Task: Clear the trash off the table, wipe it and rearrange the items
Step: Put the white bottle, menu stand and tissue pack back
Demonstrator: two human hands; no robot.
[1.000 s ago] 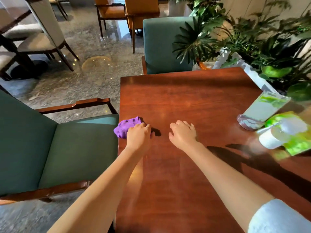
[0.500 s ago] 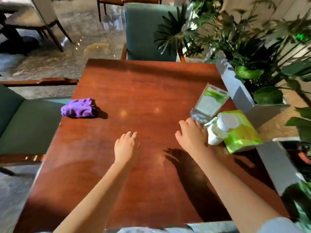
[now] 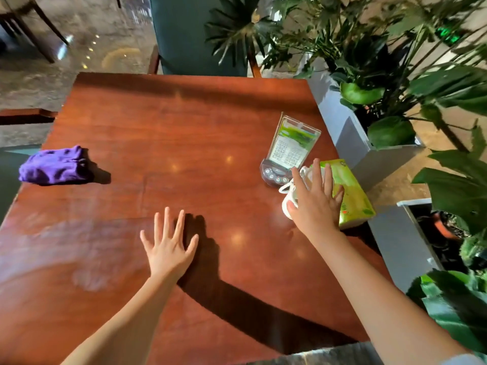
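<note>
A crumpled purple cloth (image 3: pixel 54 166) lies at the left edge of the reddish wooden table (image 3: pixel 168 122). My left hand (image 3: pixel 168 246) is flat above the table's near middle, fingers spread, holding nothing. At the right edge stand a clear acrylic sign holder (image 3: pixel 291 148), a white cup (image 3: pixel 288 192) and a green tissue pack (image 3: pixel 350 191). My right hand (image 3: pixel 316 204) hovers over the cup and the tissue pack with fingers spread, hiding most of the cup; whether it touches them I cannot tell.
A grey planter (image 3: pixel 350 133) with large green plants (image 3: pixel 382 61) runs along the table's right side. A teal chair (image 3: pixel 189 35) stands at the far end, and another teal seat (image 3: pixel 10 164) sits at the left. Damp streaks show on the near-left tabletop.
My left hand let go of the purple cloth and came back to the table's middle with fingers spread. My right hand moved right to the cup and tissue pack.
</note>
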